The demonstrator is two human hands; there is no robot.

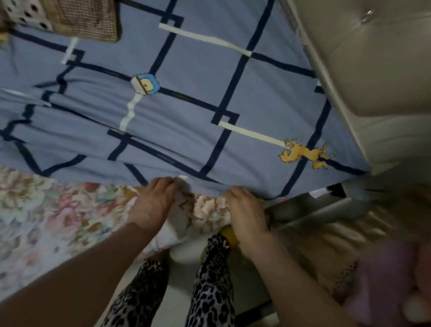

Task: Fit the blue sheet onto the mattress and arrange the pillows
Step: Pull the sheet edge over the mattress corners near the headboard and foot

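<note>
1. Bedding first: a pale blue cotton sheet (188, 93) with navy grid lines, cream bars and small cartoon prints lies spread over the mattress, its near edge bunched at the bedside.
2. Beneath that edge shows a floral-printed mattress cover (35, 205) in pink and beige.
3. The left hand (153, 202) curls its fingers round the sheet's hem; the right hand (244, 211) grips the same hem just beside it.
4. A brown checked pillow (85, 9) and a white polka-dot pillow (16, 4) sit at the far corner.
5. A cream tufted headboard (361, 71) stands along the right side.
6. Leopard-print trousers (209, 286) show below.
</note>
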